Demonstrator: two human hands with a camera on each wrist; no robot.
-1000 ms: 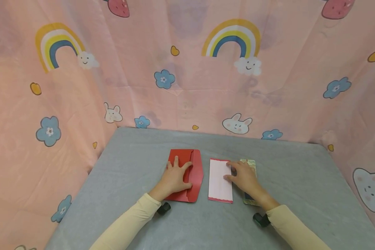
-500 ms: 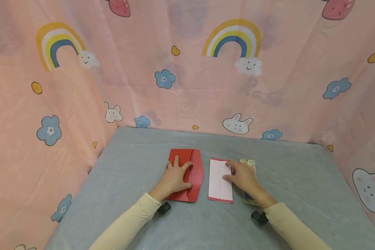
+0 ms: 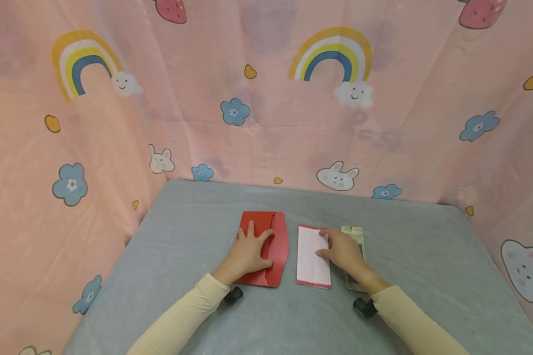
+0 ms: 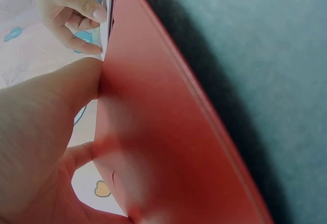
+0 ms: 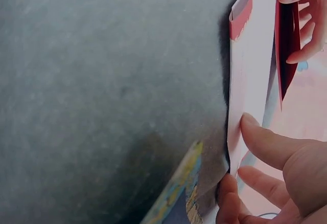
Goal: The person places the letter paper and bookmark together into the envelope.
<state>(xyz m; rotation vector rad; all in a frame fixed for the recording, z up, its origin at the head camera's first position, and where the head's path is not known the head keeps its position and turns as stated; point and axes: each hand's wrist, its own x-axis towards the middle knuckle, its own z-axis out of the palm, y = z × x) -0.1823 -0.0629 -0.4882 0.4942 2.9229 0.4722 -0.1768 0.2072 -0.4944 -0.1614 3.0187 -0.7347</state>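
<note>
My left hand (image 3: 247, 250) lies with spread fingers on a red envelope (image 3: 281, 246), whose flap is folded out to the right. In the left wrist view the envelope (image 4: 153, 111) fills the middle, thumb and fingers touching its surface. My right hand (image 3: 346, 250) rests thumb and forefinger on the right side of a folded white paper (image 3: 311, 261) with red ends. In the right wrist view the thumb touches the paper's (image 5: 250, 75) face, while other fingers bend beside its edge. Partly under the right hand lies a patterned green-yellow card (image 3: 354, 230) with a dark blue middle.
All the papers lie on a grey cloth-covered table (image 3: 195, 222). A pink curtain (image 3: 275, 143) printed with rainbows, flowers and rabbits hangs behind and at both sides. Each wrist carries a small black camera, such as the left one (image 3: 233, 296).
My right hand and forearm have shifted slightly left, so the fingertips reach a little further onto the white paper. The left hand, envelope and paper stay in place.
</note>
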